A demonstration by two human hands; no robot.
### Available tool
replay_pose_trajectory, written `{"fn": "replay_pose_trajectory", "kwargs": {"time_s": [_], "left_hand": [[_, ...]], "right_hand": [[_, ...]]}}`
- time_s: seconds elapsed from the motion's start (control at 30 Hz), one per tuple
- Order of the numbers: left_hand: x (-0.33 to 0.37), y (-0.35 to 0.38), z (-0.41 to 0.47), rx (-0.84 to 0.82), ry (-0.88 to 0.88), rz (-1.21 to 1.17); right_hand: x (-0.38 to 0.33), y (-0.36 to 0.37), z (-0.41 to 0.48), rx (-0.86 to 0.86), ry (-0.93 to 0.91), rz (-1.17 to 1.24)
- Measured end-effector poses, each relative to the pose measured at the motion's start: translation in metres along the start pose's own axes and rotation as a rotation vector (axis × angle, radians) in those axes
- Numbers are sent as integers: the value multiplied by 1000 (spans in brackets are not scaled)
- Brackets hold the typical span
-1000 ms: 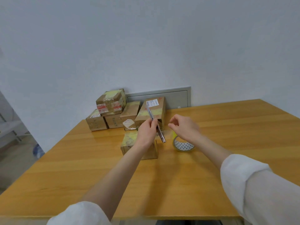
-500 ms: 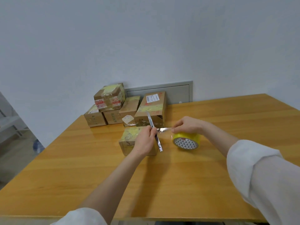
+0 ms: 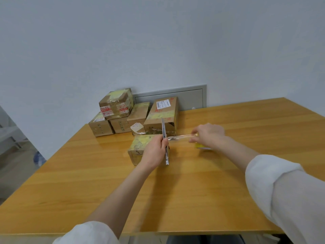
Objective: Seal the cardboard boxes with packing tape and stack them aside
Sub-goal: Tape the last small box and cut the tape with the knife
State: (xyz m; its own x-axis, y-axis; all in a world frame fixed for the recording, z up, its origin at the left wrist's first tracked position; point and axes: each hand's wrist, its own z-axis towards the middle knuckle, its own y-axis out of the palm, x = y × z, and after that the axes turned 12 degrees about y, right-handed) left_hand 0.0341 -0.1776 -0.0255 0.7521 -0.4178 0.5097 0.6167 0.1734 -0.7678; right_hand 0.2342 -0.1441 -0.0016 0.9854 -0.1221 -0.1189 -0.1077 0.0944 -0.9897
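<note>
A small cardboard box (image 3: 139, 147) with yellow tape on top sits in the middle of the wooden table (image 3: 175, 199). My left hand (image 3: 154, 152) rests over its right end and grips a slim metal utility knife (image 3: 165, 143), blade pointing away from me. A strip of clear tape (image 3: 181, 137) runs taut from the knife to my right hand (image 3: 209, 133), which holds the yellow tape roll (image 3: 202, 146); the roll is mostly hidden under the hand.
Several taped cardboard boxes (image 3: 137, 113) are stacked at the table's back left against the wall, one (image 3: 116, 103) on top of the others. A grey wall panel (image 3: 190, 96) is behind them. The table's left edge drops to the floor.
My right hand has pulled the tape roll to the right, stretching a longer strip of tape from the knife. The left hand and knife stay at the box.
</note>
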Motion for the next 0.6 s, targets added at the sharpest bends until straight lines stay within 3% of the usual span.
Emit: {"fn": "replay_pose_trajectory", "kwargs": {"time_s": [0.27,0.43,0.6], "left_hand": [[8,-12,-1,-80,24,-21],[30,-12,-13,89,112,-71],[36,8,-31,2,-56,-295]], "right_hand": [[10,16,-13,36,35,89],[12,17,-16,68,48,133],[9,16,-18,66,56,140]]}}
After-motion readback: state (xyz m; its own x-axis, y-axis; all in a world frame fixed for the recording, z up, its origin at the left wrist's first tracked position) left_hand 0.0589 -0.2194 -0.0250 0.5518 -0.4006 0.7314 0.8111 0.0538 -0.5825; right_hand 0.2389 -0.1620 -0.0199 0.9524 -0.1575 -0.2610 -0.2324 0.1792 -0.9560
